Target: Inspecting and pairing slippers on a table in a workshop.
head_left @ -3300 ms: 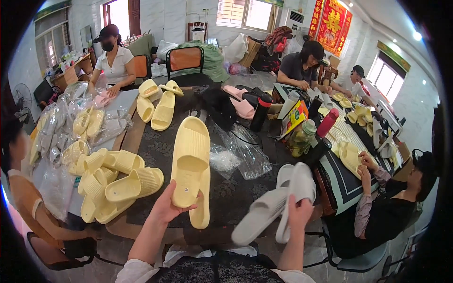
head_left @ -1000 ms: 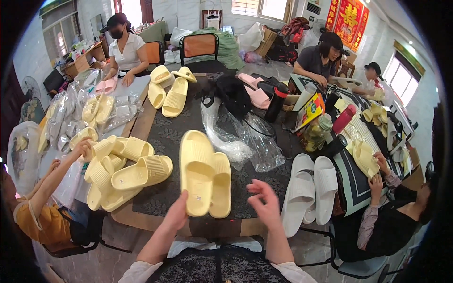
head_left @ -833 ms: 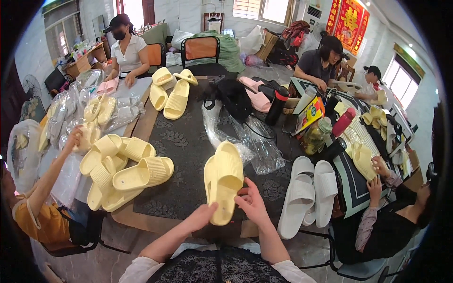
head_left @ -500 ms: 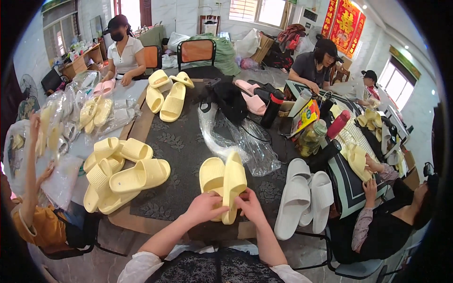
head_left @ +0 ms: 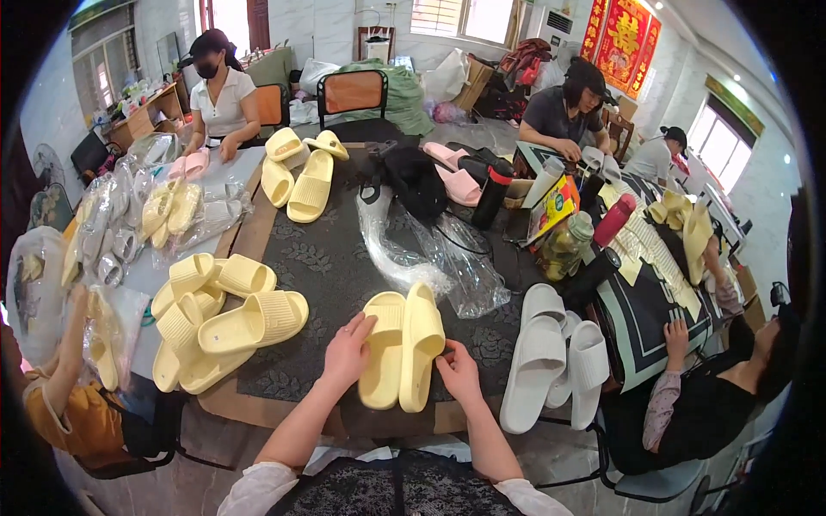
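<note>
Two pale yellow slide slippers (head_left: 385,378) lie side by side in front of me on a dark patterned mat (head_left: 301,267), toes pointing away. My left hand (head_left: 347,351) grips the outer edge of the left slipper by its strap. Along the outer side of the right slipper (head_left: 419,378), my right hand (head_left: 459,370) has its fingers curled against the edge, the fingertips partly hidden. A loose heap of yellow slippers (head_left: 249,322) is to my left. Grey slippers (head_left: 535,361) lie to my right at the table's edge.
Beyond the pair lie clear plastic bags (head_left: 473,279) and a black cap-like bundle (head_left: 413,181). More yellow slippers (head_left: 310,189) sit at the far left of the mat. Bottles (head_left: 613,219) and a jar (head_left: 565,245) stand at right. Several people work around the tables.
The right slipper, tilted in both hands before, now rests flat beside the other. My left hand has shifted left and away to the left slipper; my right hand stays beside the right one.
</note>
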Demonstrator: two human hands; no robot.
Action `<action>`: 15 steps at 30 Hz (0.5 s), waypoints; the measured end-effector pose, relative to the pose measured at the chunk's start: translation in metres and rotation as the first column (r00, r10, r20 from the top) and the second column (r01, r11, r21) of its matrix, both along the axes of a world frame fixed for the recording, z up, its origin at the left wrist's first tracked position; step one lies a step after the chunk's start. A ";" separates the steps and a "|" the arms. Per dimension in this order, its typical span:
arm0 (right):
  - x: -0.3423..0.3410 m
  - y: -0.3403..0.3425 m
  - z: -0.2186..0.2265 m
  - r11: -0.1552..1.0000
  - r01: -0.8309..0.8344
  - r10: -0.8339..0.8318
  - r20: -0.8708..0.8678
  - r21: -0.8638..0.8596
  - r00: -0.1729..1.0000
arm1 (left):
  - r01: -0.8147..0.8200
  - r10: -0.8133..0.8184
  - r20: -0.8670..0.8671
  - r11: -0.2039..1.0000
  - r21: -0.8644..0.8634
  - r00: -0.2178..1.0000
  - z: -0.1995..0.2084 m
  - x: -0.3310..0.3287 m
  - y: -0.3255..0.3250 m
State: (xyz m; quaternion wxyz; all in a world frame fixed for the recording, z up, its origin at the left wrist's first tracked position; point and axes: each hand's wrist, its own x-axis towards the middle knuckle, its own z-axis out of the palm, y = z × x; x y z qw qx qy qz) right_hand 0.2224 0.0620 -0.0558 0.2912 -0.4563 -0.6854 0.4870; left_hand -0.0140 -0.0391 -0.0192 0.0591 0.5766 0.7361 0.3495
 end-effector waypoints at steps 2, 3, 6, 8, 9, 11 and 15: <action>0.003 0.001 -0.003 0.999 0.017 -0.018 0.011 0.047 1.000 | -0.007 0.007 0.019 1.000 0.012 1.000 0.003 -0.002 -0.009; 0.003 -0.001 0.000 0.999 0.018 -0.019 0.012 0.046 1.000 | -0.040 0.040 0.006 0.999 0.020 0.999 0.006 -0.003 -0.014; -0.003 -0.010 0.021 1.000 0.006 -0.007 0.049 0.013 0.999 | -0.099 0.098 0.006 0.995 0.026 0.995 0.016 -0.008 -0.033; -0.011 -0.017 0.036 0.994 -0.039 0.019 0.195 0.098 0.981 | -0.115 0.115 0.001 0.993 0.037 0.993 0.017 -0.011 -0.042; -0.016 -0.020 0.047 0.989 -0.072 0.042 0.227 0.128 0.973 | -0.112 0.110 0.040 0.993 0.037 0.993 0.020 -0.011 -0.045; -0.025 -0.018 0.033 0.984 -0.097 0.060 0.227 0.153 0.972 | -0.105 0.102 0.055 0.993 0.051 0.993 0.021 -0.010 -0.048; -0.030 -0.012 0.005 0.989 -0.151 0.150 0.068 0.005 0.986 | -0.132 0.101 0.343 0.989 0.067 0.934 0.035 -0.007 -0.051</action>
